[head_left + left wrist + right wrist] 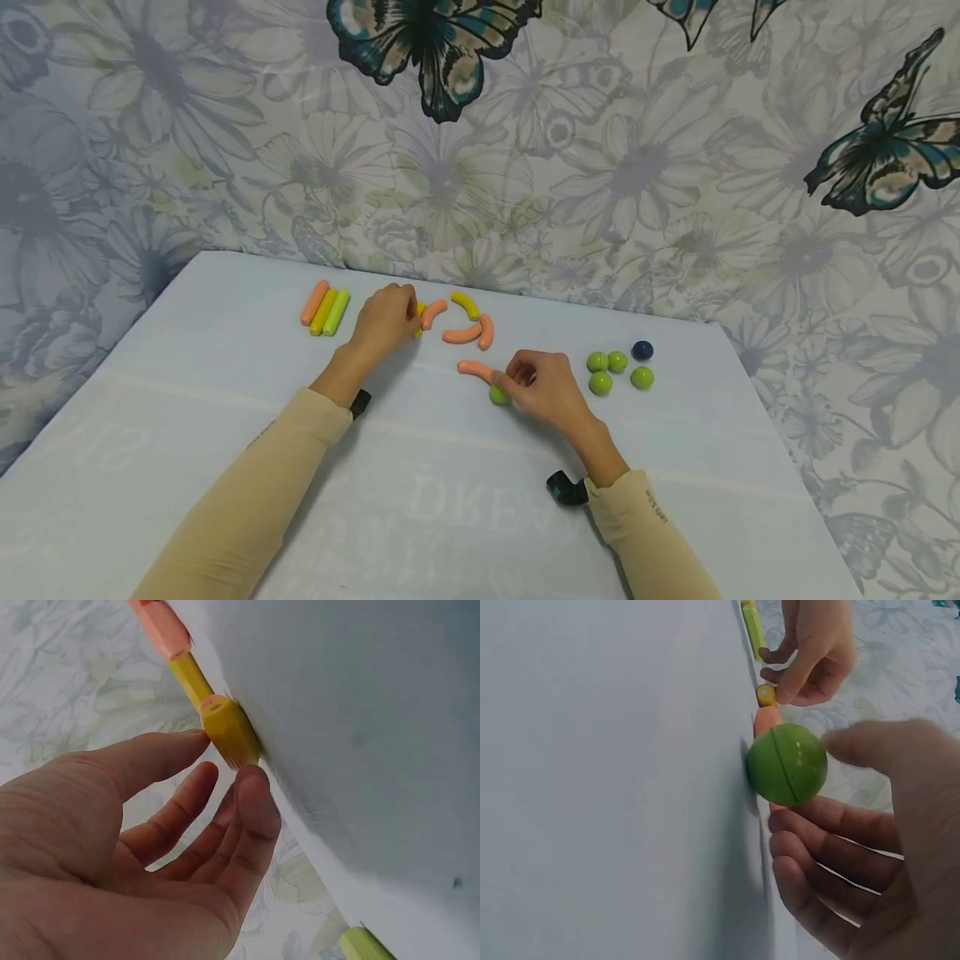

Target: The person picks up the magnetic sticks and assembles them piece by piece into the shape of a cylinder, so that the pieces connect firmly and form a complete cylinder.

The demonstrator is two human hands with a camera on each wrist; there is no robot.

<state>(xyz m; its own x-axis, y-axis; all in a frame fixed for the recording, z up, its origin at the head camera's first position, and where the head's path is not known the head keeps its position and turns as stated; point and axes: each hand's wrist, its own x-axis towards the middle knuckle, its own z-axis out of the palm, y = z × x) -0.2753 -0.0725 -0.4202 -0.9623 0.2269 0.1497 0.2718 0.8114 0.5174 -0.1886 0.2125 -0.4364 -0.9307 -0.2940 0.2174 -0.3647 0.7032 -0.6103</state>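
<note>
My left hand (385, 321) is at the left end of a group of curved pieces and pinches a ridged yellow piece (231, 735) between thumb and fingers. Beside that piece lies a curved orange piece (433, 312); the hand partly covers the yellow one in the head view. Farther right, my right hand (549, 387) holds a shiny green ball (786, 766) at the tabletop, thumb on one side and fingertips on the other. Directly behind this ball is another curved orange piece (473, 369), partly hidden in the right wrist view.
Three straight sticks, orange (314, 302), yellow (323, 312) and light green (337, 312), lie at left. Mid-table are a yellow curve (465, 304) and two orange curves (462, 334). Several green balls (601, 382) and one dark blue ball (642, 350) sit at right. A patterned wall (480, 200) backs the white table (450, 533).
</note>
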